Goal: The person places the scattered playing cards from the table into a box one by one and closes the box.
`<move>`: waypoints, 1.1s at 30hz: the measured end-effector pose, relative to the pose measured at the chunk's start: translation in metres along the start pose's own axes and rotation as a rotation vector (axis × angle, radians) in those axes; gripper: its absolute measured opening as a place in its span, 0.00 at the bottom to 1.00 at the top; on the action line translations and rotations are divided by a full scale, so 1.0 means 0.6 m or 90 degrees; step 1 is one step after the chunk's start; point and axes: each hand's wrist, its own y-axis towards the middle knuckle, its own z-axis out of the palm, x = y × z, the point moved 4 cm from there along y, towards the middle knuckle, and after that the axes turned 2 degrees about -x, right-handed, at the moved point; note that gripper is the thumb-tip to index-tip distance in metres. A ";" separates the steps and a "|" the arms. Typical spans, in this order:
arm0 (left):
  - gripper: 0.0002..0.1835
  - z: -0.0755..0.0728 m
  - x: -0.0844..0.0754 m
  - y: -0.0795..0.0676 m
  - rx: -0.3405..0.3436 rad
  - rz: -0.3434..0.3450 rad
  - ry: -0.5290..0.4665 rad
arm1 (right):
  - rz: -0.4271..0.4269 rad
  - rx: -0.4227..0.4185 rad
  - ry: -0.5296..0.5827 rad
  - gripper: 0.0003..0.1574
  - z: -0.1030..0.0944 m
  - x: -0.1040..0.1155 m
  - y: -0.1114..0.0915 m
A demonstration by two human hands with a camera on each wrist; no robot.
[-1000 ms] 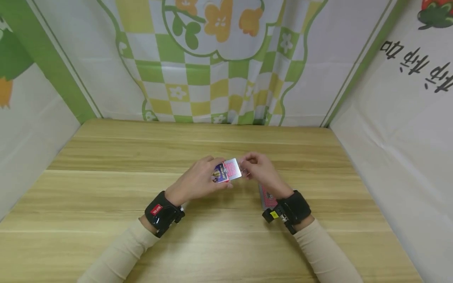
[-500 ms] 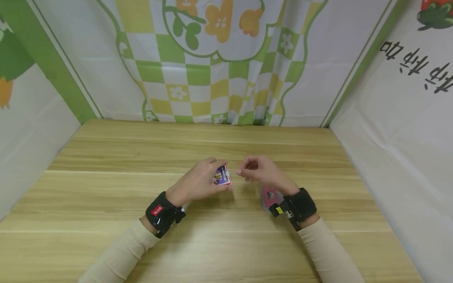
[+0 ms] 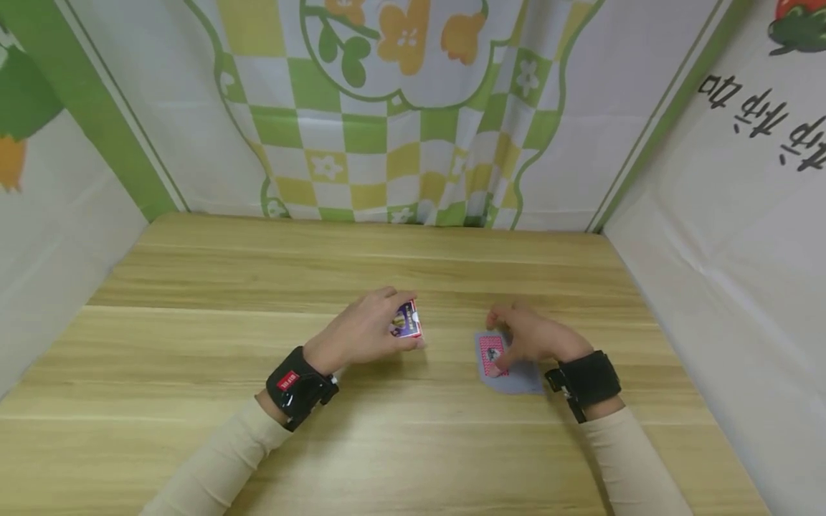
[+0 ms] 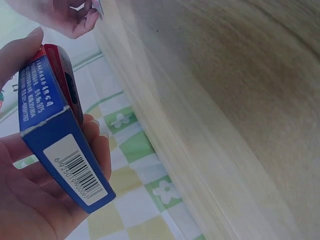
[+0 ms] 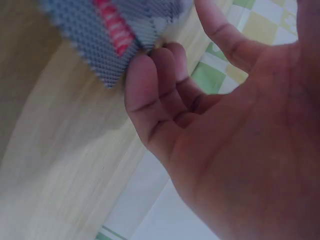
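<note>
My left hand (image 3: 361,326) grips a small playing card box (image 3: 406,320) a little left of the table's middle. In the left wrist view the box (image 4: 65,135) is blue with a red part, and a white barcode label shows on one end. Thumb and fingers hold it by opposite sides. To the right, a loose pile of playing cards (image 3: 490,351) lies on the table, with a red patterned back on top. My right hand (image 3: 532,337) is over the pile, thumb and fingers spread apart. Its bent fingertips (image 5: 142,75) are right at the cards' edge (image 5: 100,55) in the right wrist view.
The wooden table (image 3: 387,444) reaches back to a green and yellow checked curtain (image 3: 400,143). White fabric walls (image 3: 723,236) stand along both sides. Each wrist wears a black camera strap (image 3: 589,381).
The card that stuck out of the box a second ago no longer shows. My right hand has moved from beside the box rightward to the card pile. The left hand keeps its place.
</note>
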 end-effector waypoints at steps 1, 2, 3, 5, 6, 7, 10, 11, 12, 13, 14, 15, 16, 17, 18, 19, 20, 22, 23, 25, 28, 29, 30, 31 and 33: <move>0.42 0.000 0.000 0.000 0.001 0.000 0.001 | 0.000 -0.003 0.003 0.39 0.001 -0.002 -0.001; 0.42 0.000 -0.001 0.000 0.002 0.000 0.001 | 0.001 -0.011 0.002 0.38 0.001 -0.002 -0.001; 0.42 0.000 -0.001 0.000 0.003 0.001 0.000 | -0.003 -0.019 0.002 0.37 0.000 -0.002 -0.001; 0.43 0.000 -0.002 0.000 0.007 0.001 -0.001 | -0.006 -0.036 0.004 0.34 -0.004 -0.001 -0.001; 0.43 0.000 -0.002 0.000 0.009 -0.001 -0.001 | -0.008 -0.048 0.006 0.32 -0.008 -0.001 -0.001; 0.42 0.000 -0.003 0.000 0.011 -0.003 -0.001 | -0.012 -0.059 0.007 0.31 -0.011 0.000 -0.001; 0.42 0.000 -0.003 0.000 0.014 -0.008 0.002 | -0.032 -0.097 -0.017 0.27 -0.024 0.003 0.000; 0.42 0.000 -0.003 0.000 0.015 -0.007 0.002 | -0.043 -0.105 -0.025 0.25 -0.027 0.004 0.000; 0.42 0.000 -0.003 0.000 0.015 -0.005 0.005 | -0.051 -0.110 -0.032 0.24 -0.030 0.005 0.000; 0.42 0.001 -0.004 0.000 0.016 -0.002 0.007 | -0.060 -0.109 -0.038 0.23 -0.032 0.005 -0.001; 0.42 0.001 -0.004 -0.001 0.017 0.000 0.009 | -0.070 -0.111 -0.043 0.21 -0.034 0.006 -0.002; 0.42 0.001 -0.004 -0.001 0.018 0.001 0.011 | -0.074 -0.105 -0.041 0.20 -0.035 0.007 -0.003; 0.42 0.002 -0.005 -0.001 0.018 0.005 0.014 | -0.076 -0.099 -0.036 0.19 -0.036 0.007 -0.004; 0.42 0.003 -0.005 -0.001 0.018 0.006 0.014 | -0.083 -0.094 -0.032 0.19 -0.036 0.008 -0.005; 0.43 0.004 -0.005 -0.002 0.020 0.006 0.016 | -0.096 -0.088 -0.030 0.19 -0.037 0.009 -0.006; 0.42 0.004 -0.005 -0.002 0.021 0.006 0.018 | -0.110 -0.083 -0.023 0.19 -0.039 0.010 -0.008; 0.43 0.005 -0.005 -0.002 0.022 0.006 0.019 | -0.125 -0.076 -0.009 0.19 -0.040 0.011 -0.009; 0.42 0.005 -0.005 -0.002 0.022 0.009 0.020 | -0.141 -0.063 0.037 0.16 -0.043 0.016 -0.013; 0.42 0.006 -0.005 -0.002 0.023 0.009 0.018 | -0.147 -0.058 0.075 0.13 -0.044 0.019 -0.013; 0.42 0.006 -0.005 -0.002 0.021 0.012 0.018 | -0.134 -0.057 0.182 0.06 -0.045 0.028 -0.013; 0.41 0.005 -0.007 -0.001 0.015 0.016 0.012 | -0.103 -0.091 0.343 0.19 -0.041 0.049 -0.008; 0.41 0.005 -0.007 -0.001 0.013 0.017 0.009 | -0.100 -0.105 0.382 0.23 -0.038 0.056 -0.005; 0.41 0.005 -0.008 0.000 0.011 0.018 0.008 | -0.099 -0.120 0.410 0.26 -0.035 0.063 -0.003; 0.41 0.005 -0.009 0.000 0.010 0.019 0.006 | -0.099 -0.136 0.421 0.28 -0.032 0.068 0.000; 0.41 0.005 -0.010 0.000 0.011 0.025 -0.001 | -0.105 -0.159 0.429 0.26 -0.026 0.078 0.003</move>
